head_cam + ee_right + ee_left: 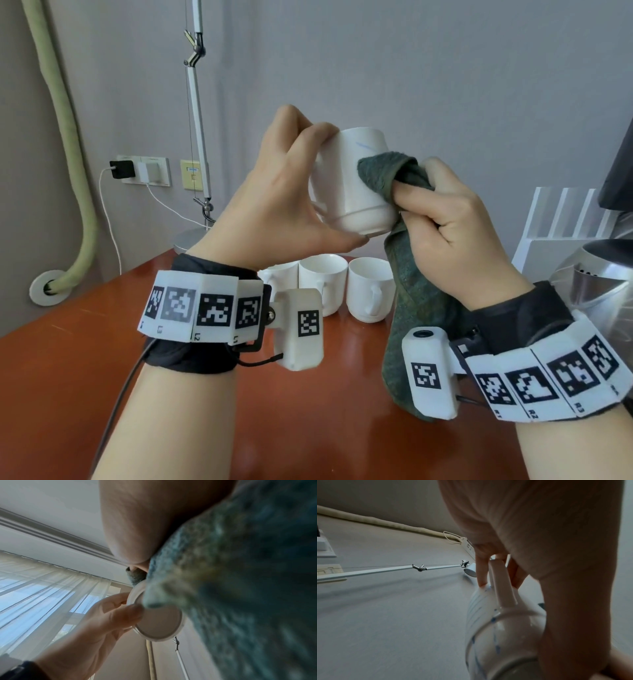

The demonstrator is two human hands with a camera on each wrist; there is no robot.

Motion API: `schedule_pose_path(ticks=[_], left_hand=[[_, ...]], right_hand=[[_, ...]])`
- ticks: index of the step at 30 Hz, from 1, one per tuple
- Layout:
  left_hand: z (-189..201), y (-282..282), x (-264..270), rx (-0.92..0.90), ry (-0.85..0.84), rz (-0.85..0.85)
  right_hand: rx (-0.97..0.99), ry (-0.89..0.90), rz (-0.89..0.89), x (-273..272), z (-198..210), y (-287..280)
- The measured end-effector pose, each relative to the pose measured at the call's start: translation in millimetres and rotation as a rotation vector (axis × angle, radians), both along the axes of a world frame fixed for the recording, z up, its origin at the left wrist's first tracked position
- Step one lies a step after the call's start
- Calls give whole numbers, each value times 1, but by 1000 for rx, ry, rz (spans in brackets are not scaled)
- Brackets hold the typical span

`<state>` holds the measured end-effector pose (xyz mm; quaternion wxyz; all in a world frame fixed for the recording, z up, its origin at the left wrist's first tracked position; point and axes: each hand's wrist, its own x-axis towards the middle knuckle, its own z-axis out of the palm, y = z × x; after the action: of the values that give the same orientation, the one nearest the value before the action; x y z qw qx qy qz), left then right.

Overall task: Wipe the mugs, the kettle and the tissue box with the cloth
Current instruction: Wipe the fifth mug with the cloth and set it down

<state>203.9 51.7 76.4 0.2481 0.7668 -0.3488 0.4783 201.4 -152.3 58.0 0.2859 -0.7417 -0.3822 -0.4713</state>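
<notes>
A white mug (352,181) is held above the table (308,411) by the left hand (274,192), thumb under its base. The cloth (387,171) is gripped in the right hand (455,226) and pressed against the mug's side. Three mugs (329,284) stand below.

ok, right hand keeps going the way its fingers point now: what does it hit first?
The held mug. The right hand already presses the green cloth against its side, so cloth and mug wall block it at once; the left hand lies beyond.

Mugs (329,284) block table (102,342) centre; kettle (599,284) right; left free.
</notes>
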Motion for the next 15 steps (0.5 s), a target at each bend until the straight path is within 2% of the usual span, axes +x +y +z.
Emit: schedule_pose_path(ticks=[4, 10, 15], left_hand=[[0, 3, 0, -15, 8, 13], [1, -4, -2, 14, 2, -20], [0, 3, -1, 12, 16, -1]], right_hand=[[-23, -38, 20, -1, 0, -3], [113, 11, 25, 7, -1, -8], [-44, 38, 47, -2, 1, -3]])
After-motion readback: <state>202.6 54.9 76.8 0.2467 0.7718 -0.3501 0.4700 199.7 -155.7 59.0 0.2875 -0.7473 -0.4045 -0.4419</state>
